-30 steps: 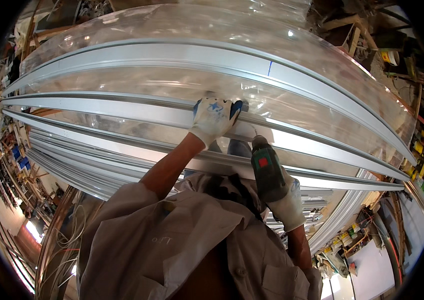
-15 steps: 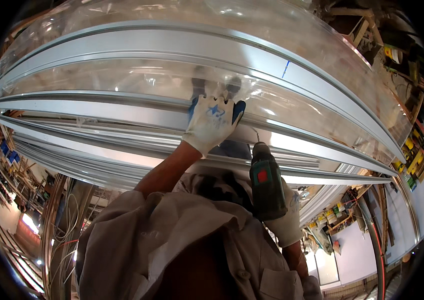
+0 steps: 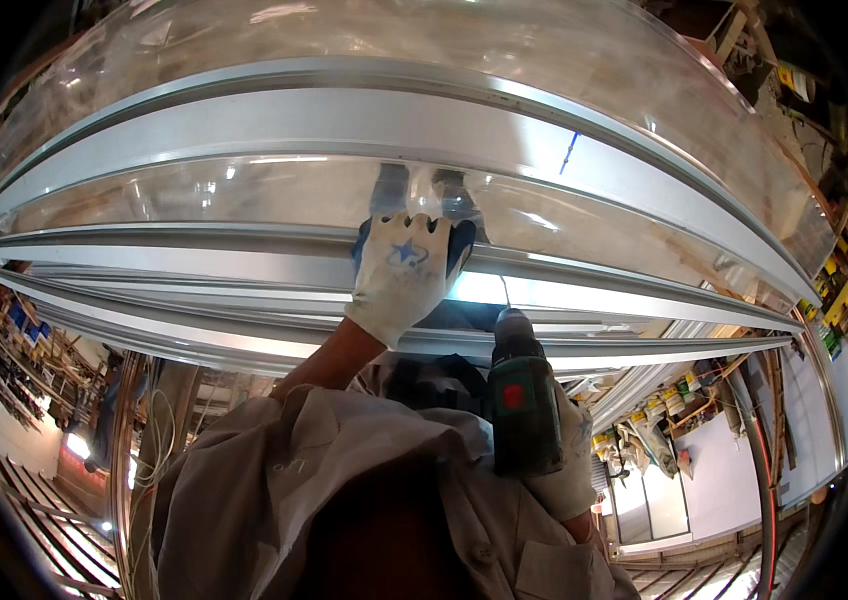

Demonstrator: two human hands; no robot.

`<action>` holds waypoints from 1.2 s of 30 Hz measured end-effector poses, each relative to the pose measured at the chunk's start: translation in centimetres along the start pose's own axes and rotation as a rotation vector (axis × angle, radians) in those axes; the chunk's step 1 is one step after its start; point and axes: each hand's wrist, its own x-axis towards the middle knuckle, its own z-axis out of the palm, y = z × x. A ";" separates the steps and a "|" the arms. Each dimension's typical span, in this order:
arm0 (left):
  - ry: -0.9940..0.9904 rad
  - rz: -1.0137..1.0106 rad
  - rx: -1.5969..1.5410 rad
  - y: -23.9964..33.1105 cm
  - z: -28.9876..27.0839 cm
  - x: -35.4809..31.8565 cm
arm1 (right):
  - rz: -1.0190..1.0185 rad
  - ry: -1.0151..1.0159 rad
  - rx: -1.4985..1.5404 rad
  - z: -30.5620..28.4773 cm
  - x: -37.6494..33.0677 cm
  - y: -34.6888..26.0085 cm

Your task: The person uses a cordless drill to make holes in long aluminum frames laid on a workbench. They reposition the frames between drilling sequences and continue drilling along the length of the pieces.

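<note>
Drill [image 3: 522, 400] gripped tight in my right hand [image 3: 569, 470], left fingers [image 3: 406, 232] curled on the aluminium rail [image 3: 244, 262]; bit could skid toward that glove.

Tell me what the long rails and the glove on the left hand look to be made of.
The rails look like bare metal, probably aluminium: silvery, satin finish with long bright reflections. The left hand wears a glove that seems to be white knit fabric with a blue coating, likely rubbery, showing at its edges.
</note>
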 end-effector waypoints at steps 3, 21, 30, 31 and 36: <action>-0.029 -0.022 0.009 0.0 0.1 0.3 | 0.015 0.030 0.099 -0.3 0.1 -0.3; -0.055 -0.019 0.011 0.3 -0.7 1.0 | 0.078 0.015 0.150 -0.8 1.1 -1.7; -0.080 -0.027 -0.020 0.2 -0.7 0.9 | 0.155 -0.084 0.023 -1.4 0.6 -0.7; -0.081 -0.028 -0.022 0.2 -0.7 0.9 | 0.140 -0.075 0.023 -1.4 0.6 -0.6; -0.082 -0.034 -0.017 0.4 -0.4 1.0 | 0.133 -0.060 0.060 -1.5 0.7 -0.4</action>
